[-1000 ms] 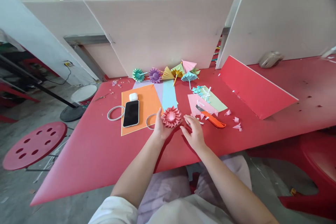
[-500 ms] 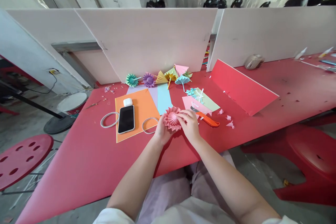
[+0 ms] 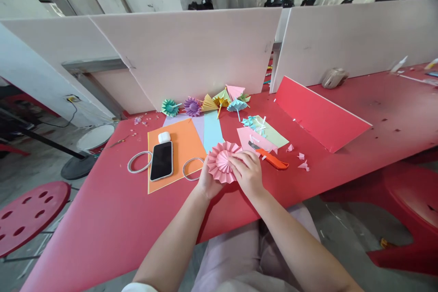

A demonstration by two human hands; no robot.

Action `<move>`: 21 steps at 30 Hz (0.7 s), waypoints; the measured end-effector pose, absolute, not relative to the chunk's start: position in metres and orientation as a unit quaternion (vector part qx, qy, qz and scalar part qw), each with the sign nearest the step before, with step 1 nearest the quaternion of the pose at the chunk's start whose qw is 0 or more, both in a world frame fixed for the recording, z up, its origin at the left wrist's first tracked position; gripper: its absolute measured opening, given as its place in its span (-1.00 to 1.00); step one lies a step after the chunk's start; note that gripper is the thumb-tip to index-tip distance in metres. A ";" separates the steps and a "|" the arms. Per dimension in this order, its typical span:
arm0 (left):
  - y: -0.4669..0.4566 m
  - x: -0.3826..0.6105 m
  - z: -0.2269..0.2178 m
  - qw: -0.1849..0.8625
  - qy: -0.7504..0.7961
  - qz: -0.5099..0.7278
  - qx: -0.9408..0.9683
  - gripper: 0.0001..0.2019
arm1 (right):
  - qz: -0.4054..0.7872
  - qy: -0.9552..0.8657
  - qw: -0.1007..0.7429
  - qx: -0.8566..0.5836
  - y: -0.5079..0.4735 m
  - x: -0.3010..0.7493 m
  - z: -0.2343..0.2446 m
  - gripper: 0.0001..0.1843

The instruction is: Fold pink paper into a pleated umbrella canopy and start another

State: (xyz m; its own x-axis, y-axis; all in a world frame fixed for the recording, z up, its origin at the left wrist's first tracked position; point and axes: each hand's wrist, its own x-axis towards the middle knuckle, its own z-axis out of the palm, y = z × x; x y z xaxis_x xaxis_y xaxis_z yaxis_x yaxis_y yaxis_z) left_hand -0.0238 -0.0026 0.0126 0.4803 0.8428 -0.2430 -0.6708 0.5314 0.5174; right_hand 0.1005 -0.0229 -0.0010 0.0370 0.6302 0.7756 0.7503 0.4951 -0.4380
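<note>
A round pleated pink paper umbrella (image 3: 219, 163) is held above the red table, its folded face turned up. My left hand (image 3: 207, 182) cups it from the left and below, with its fingers mostly hidden under the paper. From the right, my right hand (image 3: 249, 171) pinches the pleats near the centre. Right of my hands lies an orange utility knife (image 3: 273, 159), blade out, over pink paper (image 3: 248, 138). Small pink scraps (image 3: 301, 160) lie beyond it. Several finished paper umbrellas, among them a purple one (image 3: 192, 106) and a blue one (image 3: 237, 105), stand along the partition.
Orange paper (image 3: 185, 139) on the red table (image 3: 112, 219) carries a phone (image 3: 162, 160) and a white earbud case (image 3: 164, 137). Two white rings lie nearby, one (image 3: 138, 162) left of the phone. A folded red board (image 3: 321, 114) stands at the right; a pale partition (image 3: 191, 54) rises behind.
The pink paper umbrella has opened wider and tilted its pleated face further towards me. Both hands keep hold of it. The view has shifted slightly.
</note>
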 end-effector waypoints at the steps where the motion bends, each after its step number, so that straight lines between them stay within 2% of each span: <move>1: -0.003 -0.024 0.012 0.849 0.225 0.444 0.176 -0.61 | -0.063 -0.692 0.518 -0.499 -0.024 0.101 -0.001 -0.80; 8: -0.007 -0.025 0.008 0.869 0.184 0.424 0.176 -0.51 | -0.083 -0.688 0.508 -0.512 -0.024 0.108 -0.002 -0.80; 15: -0.010 -0.030 0.008 0.868 0.206 0.404 0.203 -0.23 | -0.102 -0.691 0.507 -0.504 -0.029 0.108 0.000 -0.80; 21: -0.004 -0.033 0.002 0.845 0.234 0.420 0.233 -0.39 | -0.091 -0.683 0.505 -0.519 -0.036 0.115 -0.006 -0.75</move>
